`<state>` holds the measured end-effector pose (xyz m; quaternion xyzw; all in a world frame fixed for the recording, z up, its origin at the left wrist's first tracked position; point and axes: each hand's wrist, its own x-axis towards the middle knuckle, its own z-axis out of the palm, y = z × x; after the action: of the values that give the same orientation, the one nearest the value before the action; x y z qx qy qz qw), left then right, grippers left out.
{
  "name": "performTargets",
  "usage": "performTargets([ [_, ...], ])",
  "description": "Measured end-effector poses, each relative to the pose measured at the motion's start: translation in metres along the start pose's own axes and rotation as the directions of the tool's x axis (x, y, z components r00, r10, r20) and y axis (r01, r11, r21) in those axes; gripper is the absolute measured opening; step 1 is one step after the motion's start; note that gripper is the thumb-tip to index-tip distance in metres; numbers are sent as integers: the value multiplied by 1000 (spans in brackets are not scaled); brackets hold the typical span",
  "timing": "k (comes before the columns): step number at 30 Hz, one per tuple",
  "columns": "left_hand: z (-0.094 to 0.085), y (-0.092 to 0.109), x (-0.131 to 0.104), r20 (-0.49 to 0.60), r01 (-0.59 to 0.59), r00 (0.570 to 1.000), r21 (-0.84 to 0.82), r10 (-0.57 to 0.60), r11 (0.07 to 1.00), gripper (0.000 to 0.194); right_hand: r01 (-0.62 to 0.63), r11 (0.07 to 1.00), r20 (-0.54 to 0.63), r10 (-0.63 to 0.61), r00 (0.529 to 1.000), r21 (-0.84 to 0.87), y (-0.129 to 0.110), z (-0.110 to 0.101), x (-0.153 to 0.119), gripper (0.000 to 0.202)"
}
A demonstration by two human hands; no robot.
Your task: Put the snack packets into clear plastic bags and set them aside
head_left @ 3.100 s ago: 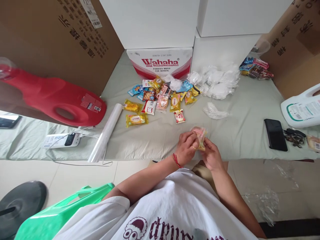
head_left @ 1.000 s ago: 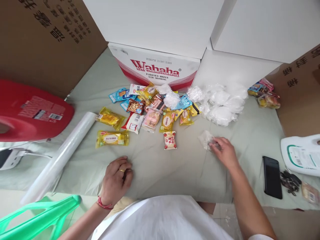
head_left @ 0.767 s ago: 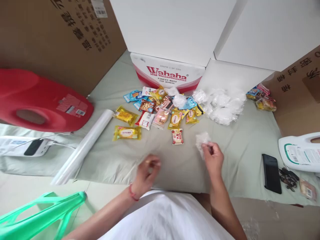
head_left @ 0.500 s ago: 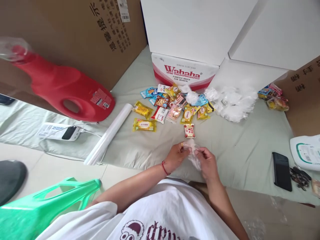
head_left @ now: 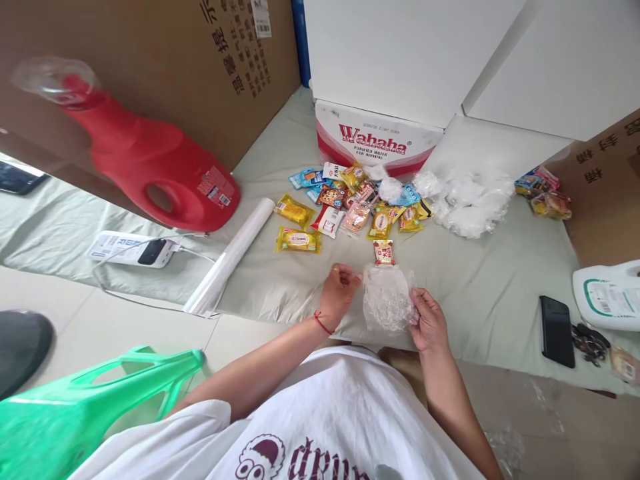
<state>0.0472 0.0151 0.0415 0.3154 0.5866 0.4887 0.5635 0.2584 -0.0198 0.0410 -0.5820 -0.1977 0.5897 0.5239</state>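
Observation:
A clear, crinkled plastic film cover (head_left: 389, 300) is spread out low in front of me. My right hand (head_left: 429, 321) pinches its right edge between thumb and fingers. Just off the film's left side is my left hand (head_left: 340, 293), loosely curled with thumb and fingers apart; I see nothing in it. Directly beyond the film lies a small red-and-cream snack packet (head_left: 384, 253). Further back is a pile of wrapped snacks, including a yellow packet (head_left: 298, 241), a red-and-white packet (head_left: 327, 221) and a pink one (head_left: 356, 217). Bunched clear plastic covers (head_left: 470, 203) lie right of them.
A Wahaba-style printed carton (head_left: 375, 137) stands behind the snacks. At left are a red jug (head_left: 170, 173), a white film roll (head_left: 230, 257), a power bank (head_left: 133, 249) and a green stool (head_left: 100, 400). A black phone (head_left: 557, 331), keys (head_left: 591, 343) and a white bottle (head_left: 610, 293) lie at right.
The plastic cover was bunched between both hands and is now opened out wide. My left hand has moved left off it, my right hand slightly right. The view has shifted a little.

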Motion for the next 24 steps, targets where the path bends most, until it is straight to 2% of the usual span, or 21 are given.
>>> performTargets([
  [1,-1,3,-1,-29,-49,998,40,50,998,39,34,999,0,-34,999,1,0,0,-2,34],
  [2,0,5,-3,9,-65,998,57,64,996,37,63,998,11,-63,998,2,-1,1,-5,33],
  [3,3,8,-6,105,-39,994,47,34,998,38,80,997,35,-80,996,4,0,3,-8,33],
  [4,7,11,-10,232,23,972,21,-27,1000,40,82,997,70,-82,994,4,1,5,-12,33],
  [6,19,14,-17,444,172,885,-27,-142,985,47,63,998,148,-64,987,10,5,11,-18,33],
  [7,26,14,-20,496,220,852,-50,-167,974,49,54,998,181,-56,982,16,7,14,-20,34],
  [8,32,13,-22,513,246,841,-79,-173,966,50,47,999,201,-50,978,24,8,15,-22,34],
  [10,39,10,-22,481,265,861,-146,-166,953,51,41,997,176,-51,983,60,9,13,-22,35],
  [12,38,6,-17,396,278,900,-203,-181,939,51,50,991,75,-59,995,121,6,4,-19,37],
  [14,30,3,-8,285,262,939,-223,-194,939,47,68,983,-20,-66,998,168,1,-10,-15,40],
  [16,18,1,2,170,209,970,-207,-175,956,43,82,986,-65,-73,995,147,-2,-26,-9,41],
  [18,7,0,11,85,157,986,-180,-143,971,39,96,995,-84,-93,992,34,-2,-39,-4,41],
  [21,-6,-5,17,24,58,998,-56,-57,997,37,156,946,-85,-187,979,-283,2,-53,2,38],
  [23,-11,-9,18,8,1,1000,43,-1,999,40,268,794,-79,-367,927,-546,0,-58,3,35],
  [24,-12,-11,19,4,-14,1000,80,14,997,42,335,674,-61,-491,869,-659,-3,-59,2,33],
])
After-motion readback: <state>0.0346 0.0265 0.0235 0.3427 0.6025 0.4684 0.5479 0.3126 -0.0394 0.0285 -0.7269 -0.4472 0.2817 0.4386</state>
